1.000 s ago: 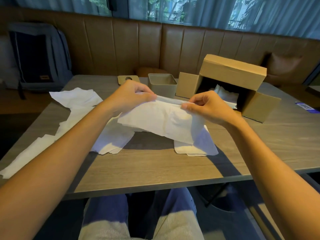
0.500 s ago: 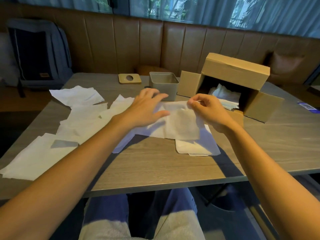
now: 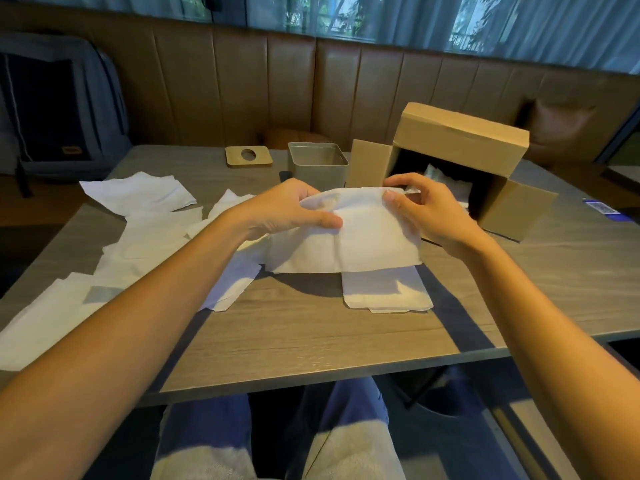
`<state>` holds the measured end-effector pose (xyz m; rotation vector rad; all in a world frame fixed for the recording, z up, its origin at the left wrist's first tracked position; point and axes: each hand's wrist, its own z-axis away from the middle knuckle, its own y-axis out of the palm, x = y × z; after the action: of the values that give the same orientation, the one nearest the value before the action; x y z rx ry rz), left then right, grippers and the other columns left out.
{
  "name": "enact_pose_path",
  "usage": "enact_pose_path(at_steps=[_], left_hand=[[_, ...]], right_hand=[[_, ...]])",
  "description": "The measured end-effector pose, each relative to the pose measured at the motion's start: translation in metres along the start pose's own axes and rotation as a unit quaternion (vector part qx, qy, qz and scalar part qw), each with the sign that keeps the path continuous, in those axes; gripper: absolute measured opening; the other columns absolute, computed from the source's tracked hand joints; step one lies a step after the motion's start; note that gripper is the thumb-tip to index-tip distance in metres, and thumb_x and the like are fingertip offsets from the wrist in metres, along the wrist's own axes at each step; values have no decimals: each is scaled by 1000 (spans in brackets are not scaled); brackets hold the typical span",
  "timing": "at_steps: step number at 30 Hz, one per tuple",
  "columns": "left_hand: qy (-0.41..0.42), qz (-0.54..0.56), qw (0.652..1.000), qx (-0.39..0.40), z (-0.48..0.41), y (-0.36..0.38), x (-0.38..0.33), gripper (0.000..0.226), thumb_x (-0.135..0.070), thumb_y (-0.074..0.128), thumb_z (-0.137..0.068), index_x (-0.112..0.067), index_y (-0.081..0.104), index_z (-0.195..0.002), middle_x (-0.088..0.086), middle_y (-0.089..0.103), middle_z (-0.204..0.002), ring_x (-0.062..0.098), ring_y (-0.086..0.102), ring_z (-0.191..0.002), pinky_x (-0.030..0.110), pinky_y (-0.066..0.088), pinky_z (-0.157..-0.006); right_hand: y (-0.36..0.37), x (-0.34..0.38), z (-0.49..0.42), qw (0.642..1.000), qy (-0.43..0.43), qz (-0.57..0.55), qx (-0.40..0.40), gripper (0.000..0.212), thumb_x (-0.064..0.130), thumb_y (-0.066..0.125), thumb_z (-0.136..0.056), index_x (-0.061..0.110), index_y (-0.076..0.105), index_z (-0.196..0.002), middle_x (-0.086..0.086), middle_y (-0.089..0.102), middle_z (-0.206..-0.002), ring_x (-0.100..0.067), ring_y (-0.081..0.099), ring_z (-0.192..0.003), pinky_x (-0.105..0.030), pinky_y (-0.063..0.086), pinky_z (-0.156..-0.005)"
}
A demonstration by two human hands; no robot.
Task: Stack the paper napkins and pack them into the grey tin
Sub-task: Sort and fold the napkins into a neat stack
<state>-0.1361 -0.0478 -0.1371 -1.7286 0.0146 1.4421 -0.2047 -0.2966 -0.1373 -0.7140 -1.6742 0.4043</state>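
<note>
White napkin — I see the left hand and right hand each pinching its top edge, thumb in front, above the folded stack on the table; the grey tin stands just behind.

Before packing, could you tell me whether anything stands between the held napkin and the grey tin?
Nothing visible does. The napkin, held by the left hand and right hand, hangs just in front of the grey tin, whose top is open; the wooden lid lies to its left, the cardboard box stands to its right.
</note>
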Motion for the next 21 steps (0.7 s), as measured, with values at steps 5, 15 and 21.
enact_pose_path(at_steps=[5,15,21], left_hand=[[-12,-16,1000,18,-2,-7,1,26,-41,77,-82,-22,73,-99,1,73,-99,19,69,-94,26,53,-70],[-34,-38,999,-12,1,-23,12,28,-47,73,-84,-22,75,-97,0,71,-97,20,68,-92,28,55,-73],[-54,-34,998,-27,1,-28,16,32,-50,73,-84,-22,73,-100,-2,71,-100,18,69,-94,32,58,-77]], right_hand=[[5,-2,11,988,55,-128,64,34,20,68,-94,26,61,-127,-1,64,-114,-20,66,-103,-33,62,-82],[13,-3,6,996,21,-81,-15,17,24,67,-95,21,69,-112,6,68,-101,-16,68,-95,-26,61,-76],[19,-1,2,998,21,-66,-9,22,35,53,-102,23,63,-117,4,64,-108,-16,65,-99,-27,61,-73]])
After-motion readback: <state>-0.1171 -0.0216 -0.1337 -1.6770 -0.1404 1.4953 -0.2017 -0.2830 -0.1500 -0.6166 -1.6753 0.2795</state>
